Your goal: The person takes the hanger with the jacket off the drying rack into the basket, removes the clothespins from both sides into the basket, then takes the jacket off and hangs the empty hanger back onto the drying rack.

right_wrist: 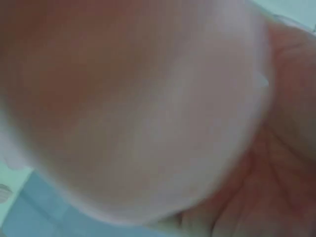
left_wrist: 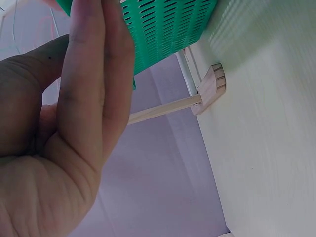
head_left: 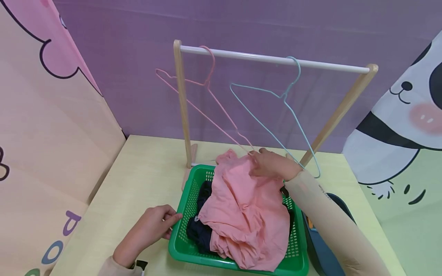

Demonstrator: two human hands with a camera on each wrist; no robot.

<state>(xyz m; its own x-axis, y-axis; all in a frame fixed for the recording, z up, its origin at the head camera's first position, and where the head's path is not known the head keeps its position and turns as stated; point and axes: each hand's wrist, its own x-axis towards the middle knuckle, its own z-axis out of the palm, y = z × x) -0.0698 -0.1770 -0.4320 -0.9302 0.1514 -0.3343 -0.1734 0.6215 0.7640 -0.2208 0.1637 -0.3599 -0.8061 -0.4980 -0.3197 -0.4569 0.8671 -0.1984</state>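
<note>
A green plastic basket (head_left: 177,245) stands on the table, with a pink garment (head_left: 241,214) heaped on top of dark clothing (head_left: 200,234) inside it. My left hand (head_left: 152,226) pinches the basket's left rim, thumb above and fingers below. In the left wrist view the fingers (left_wrist: 84,98) reach up to the basket wall (left_wrist: 168,29). At the far end of the basket, my right hand (head_left: 272,165) grips the upper part of the pink garment. Blurred pale cloth (right_wrist: 148,123) fills much of the right wrist view, covering the fingers beside the palm (right_wrist: 281,163).
Behind the basket stands a wooden rack with a white rail (head_left: 255,56). A pink hanger (head_left: 208,82) and a light blue hanger (head_left: 284,96) hang from it. A dark blue container (head_left: 321,245) sits right of the basket, under my right forearm.
</note>
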